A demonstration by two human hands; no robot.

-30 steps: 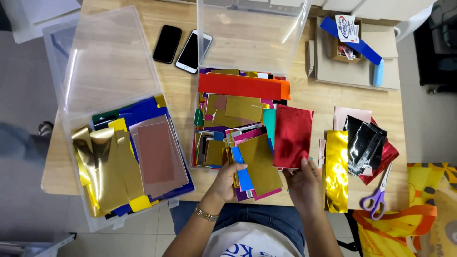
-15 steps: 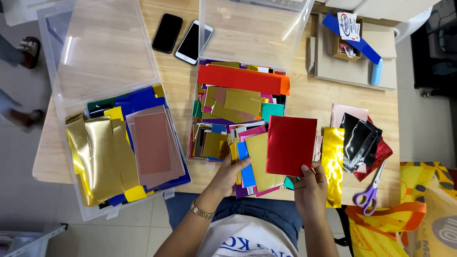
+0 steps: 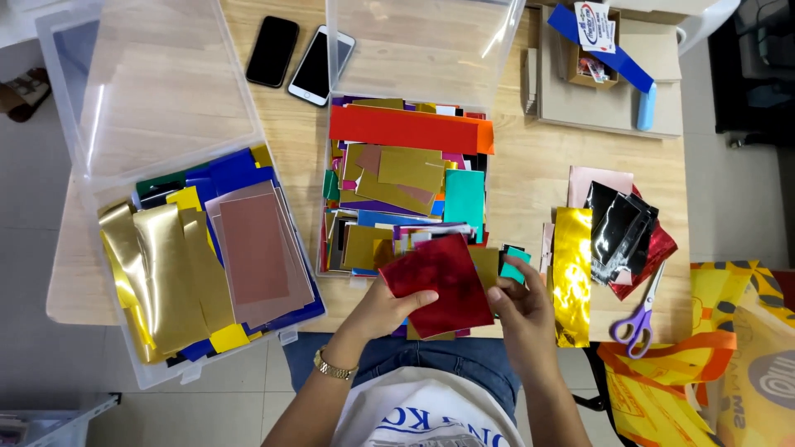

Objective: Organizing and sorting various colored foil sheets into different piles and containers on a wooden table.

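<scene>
- A seated person holds a red foil sheet (image 3: 443,284) over the near edge of a wooden table (image 3: 530,178), both hands on it at once.
- The left hand (image 3: 389,308) closes on the sheet's left edge, thumb on top and fingers beneath; the right hand (image 3: 517,300) pinches its right edge and also grips a small teal card (image 3: 514,265) with a few other slips.
- The sheet lies tilted, its long axis running roughly left to right between the two hands, directly in front of the person's body.
- Just beyond it stands an open clear box of mixed coloured sheets (image 3: 406,178), with a long red-orange strip (image 3: 410,128) across its far end; the left hand is the nearer one to this box.
- To the person's left, a second clear box (image 3: 207,248) holds gold, blue and copper sheets.
- To the right lie a gold foil piece (image 3: 571,273), black and red foil (image 3: 625,232) and purple-handled scissors (image 3: 638,319), nearer the right hand.
</scene>
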